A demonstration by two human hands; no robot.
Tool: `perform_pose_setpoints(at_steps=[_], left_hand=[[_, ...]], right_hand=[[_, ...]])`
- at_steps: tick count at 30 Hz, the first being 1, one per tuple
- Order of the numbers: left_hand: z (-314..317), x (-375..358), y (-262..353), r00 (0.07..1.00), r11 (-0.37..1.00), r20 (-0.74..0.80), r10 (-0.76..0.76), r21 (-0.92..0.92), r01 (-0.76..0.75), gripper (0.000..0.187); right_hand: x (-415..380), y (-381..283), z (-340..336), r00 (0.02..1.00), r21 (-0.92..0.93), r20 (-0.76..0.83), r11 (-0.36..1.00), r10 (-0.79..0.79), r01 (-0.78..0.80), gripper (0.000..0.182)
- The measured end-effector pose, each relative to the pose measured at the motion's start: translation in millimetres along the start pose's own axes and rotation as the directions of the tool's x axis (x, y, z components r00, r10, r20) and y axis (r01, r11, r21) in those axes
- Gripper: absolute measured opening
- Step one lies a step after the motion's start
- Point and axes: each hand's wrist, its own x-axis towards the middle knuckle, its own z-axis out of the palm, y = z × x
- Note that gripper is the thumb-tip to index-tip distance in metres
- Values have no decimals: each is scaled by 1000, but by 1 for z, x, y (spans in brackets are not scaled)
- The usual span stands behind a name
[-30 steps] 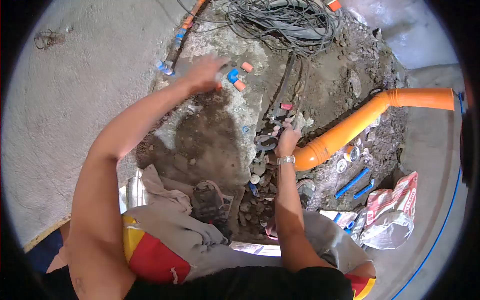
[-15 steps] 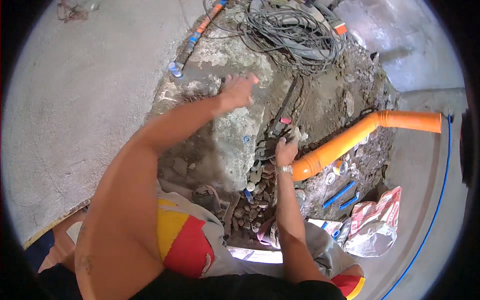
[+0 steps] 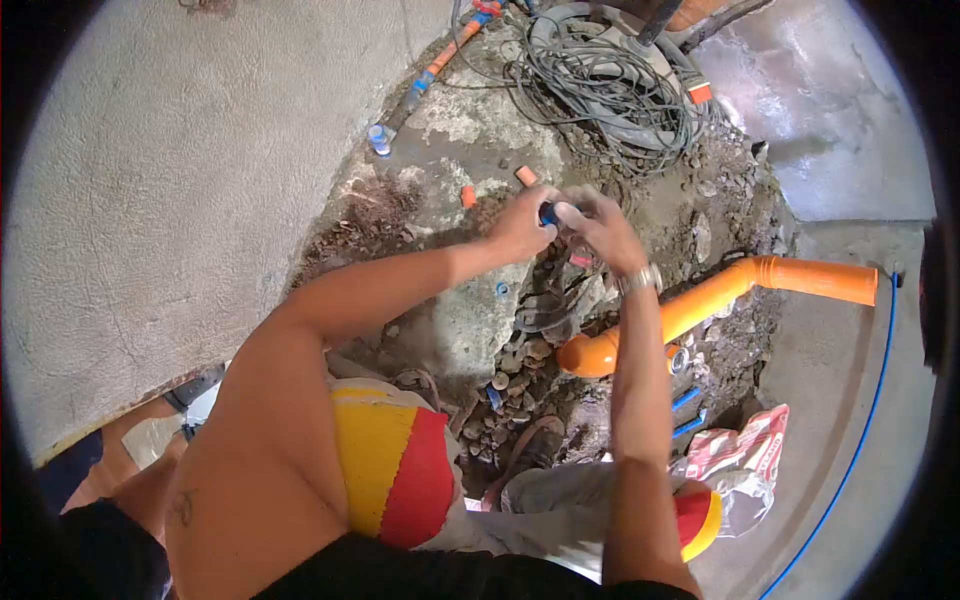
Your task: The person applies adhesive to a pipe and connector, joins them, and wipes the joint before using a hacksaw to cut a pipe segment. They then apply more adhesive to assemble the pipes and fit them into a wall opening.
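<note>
Head view shows the hands brought together above the broken ground; half a second ago the right hand (image 3: 608, 232) was down by the rubble and the left hand (image 3: 522, 226) reached out alone. Now a dark blue fitting (image 3: 548, 213) sits between them, clasped by the left fingers, with the right thumb beside it. Both hands are thus busy at this one piece, though whether the right actually grips it I cannot tell, since fingers cover most of it.

Below, the right forearm crosses over the large orange pipe (image 3: 715, 293), hiding part of it. Loose stones and a small blue ring (image 3: 502, 288) lie nearby on the ground. Just past the left hand rest two short orange pieces, one (image 3: 468, 196) left of the other (image 3: 526, 176). Farther out, a tangled cable coil (image 3: 610, 100) takes up the ground beyond the hands.
</note>
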Motion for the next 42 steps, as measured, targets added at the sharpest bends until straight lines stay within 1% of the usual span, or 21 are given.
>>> perform_pose_setpoints(at_steps=[2, 3, 5, 7, 9, 10, 11, 13, 14, 16, 18, 20, 22, 23, 26, 29, 31, 37, 38, 40, 42], left_hand=[[-15, -1, 20, 996, 994, -2, -86, 66, 86, 45], [-18, -7, 23, 995, 993, -11, -97, 65, 98, 45], [-25, -17, 32, 996, 996, 12, -84, -5, 84, 51], [-41, -29, 37, 998, 992, 17, -57, 115, 55, 63], [-71, -48, 45, 906, 792, -182, 382, 569, -219, 61], [-97, -57, 62, 984, 924, -173, 46, 381, 24, 57], [-124, -70, 82, 953, 935, -93, -287, 187, 300, 53], [-151, -115, 102, 895, 902, -360, -264, 236, 361, 46], [-164, -147, 95, 809, 910, -434, -396, -64, 410, 53], [-165, -216, 113, 752, 862, -535, -385, 83, 501, 62], [-123, -279, 153, 679, 803, -479, -556, -521, 290, 63], [-75, -327, 200, 592, 630, -405, -697, -740, 235, 62], [-68, -373, 214, 602, 616, -347, -719, -719, 322, 62], [-21, -457, 246, 612, 613, -306, -729, -691, 384, 61], [-25, -474, 260, 611, 583, -188, -769, -595, 552, 61], [-79, -364, 224, 618, 574, -81, -782, -481, 663, 60], [-103, -346, 216, 613, 568, -10, -790, -388, 726, 60], [-153, -212, 184, 508, 526, 277, -816, -11, 851, 59], [-153, -187, 181, 690, 676, 253, -678, -153, 720, 52], [-177, -118, 172, 749, 751, 64, -660, 84, 655, 44], [-177, -68, 149, 849, 843, 5, -528, 121, 524, 45]], right_hand=[[26, 1, -11, 908, -495, 276, 764, -314, 415, 33], [31, 3, -13, 906, -490, 289, 765, -309, 417, 33], [41, 8, -20, 811, -658, 507, 477, -293, 583, 30], [15, -28, -13, 816, -609, 529, 565, -233, 556, 35], [9, -33, -14, 898, -434, 239, 787, -369, 439, 36], [12, -18, -15, 909, -601, 225, 684, -351, 413, 40], [19, -1, -9, 900, -574, 248, 694, -359, 434, 40], [23, 39, 10, 885, -529, 214, 712, -414, 461, 38], [32, 51, 19, 882, -510, 219, 722, -417, 468, 38], [56, 60, 30, 891, -18, 64, 892, -449, 451, 36], [54, 33, 7, 849, -154, 149, 837, -506, 526, 31], [53, 16, -15, 818, -289, 235, 766, -525, 575, 29], [65, 5, -26, 950, 235, 3, 923, -313, 304, 31], [65, -6, -37, 951, 239, 4, 924, -310, 300, 31], [68, -14, -59, 918, -45, -40, 919, -394, 392, 33], [82, -11, -64, 857, 165, -189, 845, -480, 509, 35], [74, -12, -72, 868, -154, -27, 860, -495, 486, 35], [52, -39, -70, 917, -189, -55, 906, -395, 379, 34], [58, -34, -67, 923, -127, -37, 918, -383, 375, 34], [59, -38, -64, 952, -144, 10, 942, -304, 303, 31], [39, -53, -51, 966, -79, 52, 964, -252, 255, 29]])
